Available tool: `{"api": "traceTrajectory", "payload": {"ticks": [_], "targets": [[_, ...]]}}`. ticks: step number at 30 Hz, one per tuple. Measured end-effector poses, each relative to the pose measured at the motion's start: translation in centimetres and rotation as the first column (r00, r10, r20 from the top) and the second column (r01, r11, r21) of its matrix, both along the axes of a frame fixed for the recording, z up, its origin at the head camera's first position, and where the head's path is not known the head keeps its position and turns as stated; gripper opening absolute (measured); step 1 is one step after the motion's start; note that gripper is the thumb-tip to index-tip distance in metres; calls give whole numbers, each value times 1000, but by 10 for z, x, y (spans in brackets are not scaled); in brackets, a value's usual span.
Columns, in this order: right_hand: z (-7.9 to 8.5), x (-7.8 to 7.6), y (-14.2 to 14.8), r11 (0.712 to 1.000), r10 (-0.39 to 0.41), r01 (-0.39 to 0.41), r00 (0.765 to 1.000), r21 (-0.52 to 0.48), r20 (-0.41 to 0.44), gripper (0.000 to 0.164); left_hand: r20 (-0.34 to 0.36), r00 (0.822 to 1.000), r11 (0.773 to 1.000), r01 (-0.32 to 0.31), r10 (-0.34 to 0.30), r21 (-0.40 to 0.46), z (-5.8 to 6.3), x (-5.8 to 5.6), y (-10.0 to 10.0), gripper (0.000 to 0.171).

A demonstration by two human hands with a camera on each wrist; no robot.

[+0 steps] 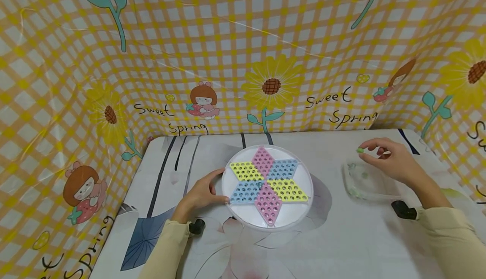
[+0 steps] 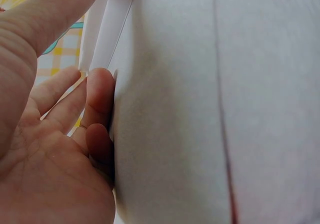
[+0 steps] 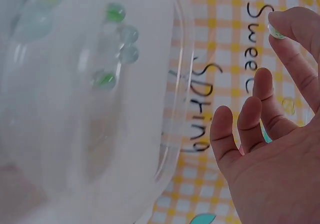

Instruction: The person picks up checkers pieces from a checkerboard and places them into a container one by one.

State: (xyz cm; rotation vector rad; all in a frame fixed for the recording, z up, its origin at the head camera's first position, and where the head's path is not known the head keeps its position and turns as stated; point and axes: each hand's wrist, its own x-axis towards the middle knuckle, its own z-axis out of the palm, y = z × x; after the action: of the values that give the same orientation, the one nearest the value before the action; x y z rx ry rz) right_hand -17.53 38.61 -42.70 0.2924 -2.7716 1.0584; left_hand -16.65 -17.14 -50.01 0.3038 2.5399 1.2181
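Observation:
A round white Chinese checkers board (image 1: 243,220) lies on the table, its star of pink, yellow and blue holed points facing up. One greenish marble (image 1: 260,184) sits near the star's centre. My left hand (image 1: 201,194) holds the board's left edge, thumb and forefinger against the rim; in the left wrist view its other fingers (image 2: 100,91) rest low beside it. Over on the right, my right hand (image 1: 389,161) pinches a green glass marble (image 3: 276,32) between thumb and forefinger, the other fingers loosely bent. It hovers above a clear plastic box (image 1: 373,197).
Several clear and green marbles (image 3: 115,12) lie inside the box. Below everything is a pale table cover (image 1: 296,251) with printed flowers and dark stripes. A yellow checked cloth (image 1: 228,38) walls in the back and both sides.

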Motion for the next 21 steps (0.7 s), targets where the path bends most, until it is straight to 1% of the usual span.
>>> {"api": "traceTrajectory", "payload": {"ticks": [4,9,15,21], "targets": [[-4,9,13,999,-44,44,999,11,-2,21,-4,1000,1000,7,-7,6,0,0,0,96],[-11,18,27,997,-69,69,997,16,17,22,-13,1000,1000,15,-15,5,1,0,-1,96],[-19,22,36,998,-53,53,998,15,28,23,-13,1000,1000,9,-9,10,2,0,-1,96],[-20,23,35,998,-59,59,998,3,10,22,-9,1000,1000,9,-9,8,2,0,0,96]]}}
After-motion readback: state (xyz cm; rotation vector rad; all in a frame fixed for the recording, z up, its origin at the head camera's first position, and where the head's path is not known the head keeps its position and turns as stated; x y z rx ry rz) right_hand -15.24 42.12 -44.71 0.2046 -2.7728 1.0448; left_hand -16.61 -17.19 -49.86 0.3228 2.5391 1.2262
